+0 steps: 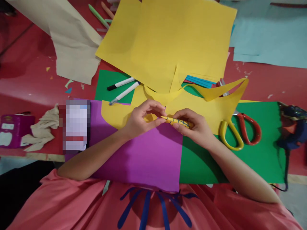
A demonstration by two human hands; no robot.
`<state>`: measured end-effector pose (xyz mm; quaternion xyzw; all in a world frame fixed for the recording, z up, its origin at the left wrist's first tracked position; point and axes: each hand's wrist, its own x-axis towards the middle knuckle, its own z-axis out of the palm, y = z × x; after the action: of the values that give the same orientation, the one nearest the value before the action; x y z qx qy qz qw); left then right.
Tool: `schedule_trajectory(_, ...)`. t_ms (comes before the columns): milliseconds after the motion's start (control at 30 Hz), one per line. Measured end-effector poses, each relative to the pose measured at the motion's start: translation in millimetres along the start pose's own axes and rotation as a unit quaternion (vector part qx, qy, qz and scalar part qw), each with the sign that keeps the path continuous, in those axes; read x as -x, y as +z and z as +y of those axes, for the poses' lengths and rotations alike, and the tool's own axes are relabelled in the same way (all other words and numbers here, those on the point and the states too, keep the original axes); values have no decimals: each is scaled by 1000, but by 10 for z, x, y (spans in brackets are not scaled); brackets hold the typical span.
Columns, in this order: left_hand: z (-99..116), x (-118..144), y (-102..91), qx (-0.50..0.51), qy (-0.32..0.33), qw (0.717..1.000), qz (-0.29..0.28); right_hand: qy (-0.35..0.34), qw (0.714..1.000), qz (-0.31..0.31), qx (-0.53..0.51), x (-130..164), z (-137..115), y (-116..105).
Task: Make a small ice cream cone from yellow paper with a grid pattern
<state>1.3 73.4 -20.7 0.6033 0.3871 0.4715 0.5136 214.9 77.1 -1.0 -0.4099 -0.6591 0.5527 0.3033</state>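
Both hands meet over the table's middle on a small yellow paper strip [177,121] marked with blue lines, folded or rolled tight. My left hand [141,118] pinches its left end between thumb and fingers. My right hand [194,126] grips the right part of the strip from above. Beneath the hands lie a purple sheet [148,156] and a cut yellow sheet [211,111] with a curled offcut arching over it.
Scissors [240,132] with yellow and red handles rest on a green sheet [259,159] to the right. Two markers [123,88] lie behind the left hand. A large yellow sheet [172,38], a beige sheet [72,41], a cloth [42,131] and a glue gun [294,127] surround them.
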Motion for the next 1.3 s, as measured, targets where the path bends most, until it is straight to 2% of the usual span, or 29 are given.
schedule_trajectory(167,-28,-4,2,-11,0,1000,10,-64,992,22,102,27,14,33)
schedule_trajectory(333,-28,-3,8,-51,10,998,16,-141,966,23,217,54,50,58)
schedule_trajectory(467,-4,2,17,-66,19,998,-4,-174,949,23,262,64,35,89)
schedule_trajectory(533,16,3,23,-75,21,997,-23,-153,955,13,255,72,1,104)
schedule_trajectory(700,75,17,53,-138,64,986,-73,-42,985,-16,166,100,-95,130)
schedule_trajectory(767,88,27,70,-133,61,986,-78,-10,991,-18,136,102,-109,138)
schedule_trajectory(867,76,33,82,-81,2,994,-70,32,996,-28,76,86,-104,148)
schedule_trajectory(1000,13,3,56,37,-98,994,-34,82,996,-37,-15,46,-68,142)
schedule_trajectory(1100,-11,-25,33,93,-116,989,-2,114,989,-31,-92,27,-35,130)
schedule_trajectory(1300,38,-11,52,39,-107,993,-23,128,981,-23,-141,13,-6,118)
